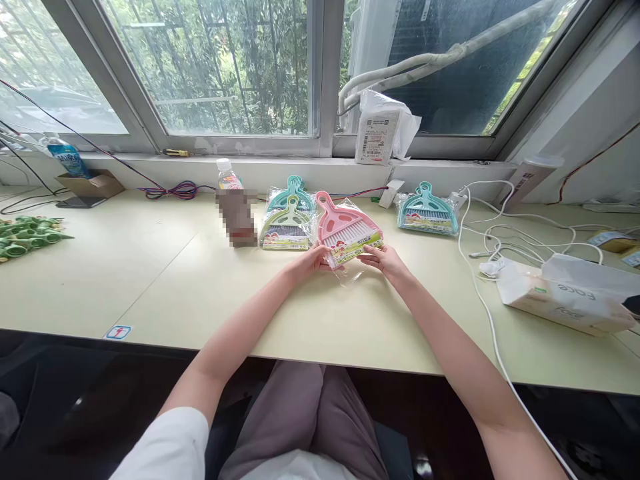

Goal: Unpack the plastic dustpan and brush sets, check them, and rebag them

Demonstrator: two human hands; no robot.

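Observation:
A pink mini dustpan-and-brush set [346, 227] in a clear plastic bag lies on the pale desk [150, 280]. My left hand [311, 259] pinches the bag's near left corner. My right hand [383, 259] grips the near right edge of the same bag. Just left of it lies a small pile of bagged sets, green on top [286, 227] and teal beneath [293, 190]. Another teal bagged set [428, 209] lies further right.
A small bottle [227, 175] and a blurred object [237, 217] stand left of the pile. Green plastic items [25, 235] lie far left. A tissue pack [565, 293], white cables [505, 233] and a power strip [527, 177] fill the right side. A white parcel [380, 133] sits on the windowsill.

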